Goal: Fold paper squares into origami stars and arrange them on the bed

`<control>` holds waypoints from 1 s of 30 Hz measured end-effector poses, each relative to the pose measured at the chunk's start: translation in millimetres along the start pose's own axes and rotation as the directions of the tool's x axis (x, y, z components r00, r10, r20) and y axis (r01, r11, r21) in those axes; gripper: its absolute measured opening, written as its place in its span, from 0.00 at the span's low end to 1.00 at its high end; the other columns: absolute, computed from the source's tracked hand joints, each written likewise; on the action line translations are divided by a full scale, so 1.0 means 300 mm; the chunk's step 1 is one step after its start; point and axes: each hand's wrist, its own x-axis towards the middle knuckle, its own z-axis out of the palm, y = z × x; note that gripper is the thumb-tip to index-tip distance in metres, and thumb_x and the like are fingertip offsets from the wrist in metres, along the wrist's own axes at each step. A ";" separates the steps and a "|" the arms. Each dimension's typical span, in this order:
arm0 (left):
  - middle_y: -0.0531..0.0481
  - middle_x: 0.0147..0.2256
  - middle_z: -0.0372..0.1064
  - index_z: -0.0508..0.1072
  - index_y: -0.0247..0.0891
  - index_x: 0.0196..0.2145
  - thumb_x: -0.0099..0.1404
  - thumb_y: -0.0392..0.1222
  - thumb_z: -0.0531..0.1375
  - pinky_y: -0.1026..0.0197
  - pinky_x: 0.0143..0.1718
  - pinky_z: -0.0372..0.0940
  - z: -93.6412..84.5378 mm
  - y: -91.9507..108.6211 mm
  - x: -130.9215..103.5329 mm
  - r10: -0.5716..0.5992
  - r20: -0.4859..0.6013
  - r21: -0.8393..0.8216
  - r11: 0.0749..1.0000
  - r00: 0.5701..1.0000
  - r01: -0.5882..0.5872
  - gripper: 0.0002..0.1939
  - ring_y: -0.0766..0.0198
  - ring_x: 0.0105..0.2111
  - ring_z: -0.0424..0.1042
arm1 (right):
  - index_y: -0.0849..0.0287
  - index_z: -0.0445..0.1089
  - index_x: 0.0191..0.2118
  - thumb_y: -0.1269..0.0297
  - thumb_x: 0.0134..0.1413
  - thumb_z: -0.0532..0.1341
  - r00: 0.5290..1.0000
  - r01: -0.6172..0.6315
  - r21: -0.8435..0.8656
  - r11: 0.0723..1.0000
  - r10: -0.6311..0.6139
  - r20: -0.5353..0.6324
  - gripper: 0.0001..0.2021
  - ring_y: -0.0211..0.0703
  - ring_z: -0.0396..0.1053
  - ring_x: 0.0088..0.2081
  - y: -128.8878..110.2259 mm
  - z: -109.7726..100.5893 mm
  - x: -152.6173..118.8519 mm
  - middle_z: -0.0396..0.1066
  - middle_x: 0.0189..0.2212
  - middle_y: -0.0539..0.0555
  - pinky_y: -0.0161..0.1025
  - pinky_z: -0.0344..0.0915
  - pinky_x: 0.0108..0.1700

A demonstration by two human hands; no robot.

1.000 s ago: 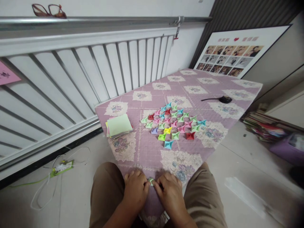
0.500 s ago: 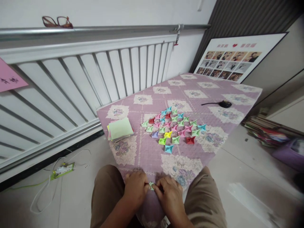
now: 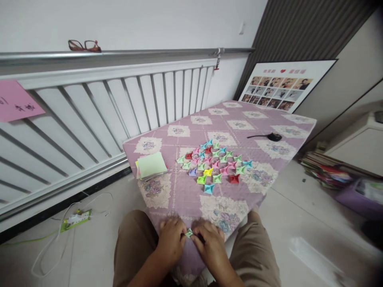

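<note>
A small pale green folded paper piece (image 3: 189,233) is held between my two hands near the front edge of the table. My left hand (image 3: 172,239) pinches its left corner with fingers curled. On the other side, my right hand (image 3: 210,241) pinches the right corner between thumb and fingers. Beyond the hands lie several small folded paper pieces in rows, including a light blue one (image 3: 209,188), a yellow one (image 3: 208,172) and a red one (image 3: 234,179). A stack of square paper sheets (image 3: 152,165), light green on top, rests at the table's left.
The table (image 3: 187,203) has a purple flowered cloth. A black object with a thin handle (image 3: 274,137) lies at the right. A white radiator (image 3: 134,99) runs behind, with eyeglasses (image 3: 84,46) on its pipe. A photo board (image 3: 278,85) leans at the back.
The camera view has shifted slightly, so the background sits lower and the table farther left. The green piece between my fingers now shows a more pointed, diamond-like outline.
</note>
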 end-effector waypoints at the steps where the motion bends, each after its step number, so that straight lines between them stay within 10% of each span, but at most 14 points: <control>1: 0.52 0.38 0.69 0.68 0.41 0.34 0.60 0.32 0.53 0.55 0.44 0.50 0.003 -0.001 -0.005 0.009 0.000 0.004 1.000 1.000 -0.009 0.07 0.59 0.42 0.63 | 0.52 0.68 0.30 0.65 0.52 0.63 1.000 0.014 0.003 1.000 -0.014 0.004 0.03 0.42 0.67 0.35 0.002 -0.001 -0.005 0.70 0.28 0.45 0.39 0.53 0.38; 24: 0.52 0.38 0.70 0.72 0.43 0.35 0.66 0.38 0.53 0.54 0.45 0.52 -0.017 0.000 -0.008 0.099 0.038 0.070 0.992 0.994 -0.102 0.08 0.60 0.41 0.65 | 0.53 0.69 0.27 0.71 0.50 0.63 0.989 -0.007 0.040 0.999 0.001 0.145 0.06 0.43 0.66 0.36 0.004 0.002 0.011 0.70 0.28 0.47 0.42 0.53 0.43; 30: 0.52 0.32 0.69 0.71 0.39 0.28 0.62 0.36 0.54 0.57 0.43 0.53 0.004 -0.033 0.003 0.090 -0.080 -0.203 0.974 0.993 -0.105 0.08 0.62 0.37 0.66 | 0.57 0.67 0.24 0.66 0.54 0.60 0.983 -0.043 0.226 0.973 0.001 0.182 0.09 0.41 0.65 0.32 0.027 -0.010 0.023 0.68 0.25 0.49 0.40 0.54 0.39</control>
